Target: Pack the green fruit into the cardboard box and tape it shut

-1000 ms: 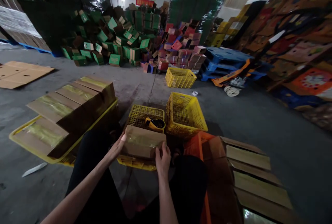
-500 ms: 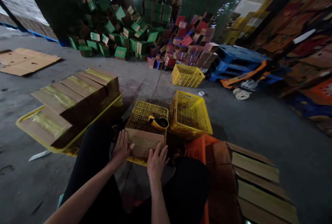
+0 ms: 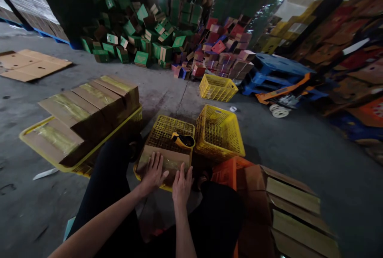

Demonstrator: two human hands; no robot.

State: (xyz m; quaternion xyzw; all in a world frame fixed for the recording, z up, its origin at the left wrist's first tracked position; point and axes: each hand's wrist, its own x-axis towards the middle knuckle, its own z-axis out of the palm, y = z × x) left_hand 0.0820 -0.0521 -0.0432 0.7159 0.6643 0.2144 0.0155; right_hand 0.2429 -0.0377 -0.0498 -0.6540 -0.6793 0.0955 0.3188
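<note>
A brown cardboard box (image 3: 172, 161) with clear tape along its top rests on an upturned yellow plastic crate (image 3: 163, 130) between my knees. My left hand (image 3: 154, 172) lies over the box's left part, fingers stretched out and flat. At the near right edge of the box, my right hand (image 3: 182, 184) touches it with fingers spread. Neither hand wraps around anything. Just beyond the box, a yellow and black tape dispenser (image 3: 183, 140) lies on the crate.
Taped boxes (image 3: 73, 108) fill a yellow crate (image 3: 38, 152) on my left. Flattened cartons (image 3: 295, 194) stand in an orange crate (image 3: 226, 172) on my right. Ahead are a yellow crate (image 3: 220, 130), another crate (image 3: 218, 87), a pallet jack (image 3: 284, 92) and heaped green boxes (image 3: 142, 58).
My left hand has slid rightward from the box's left edge onto its top. My right hand stays near the right edge. The view has shifted slightly.
</note>
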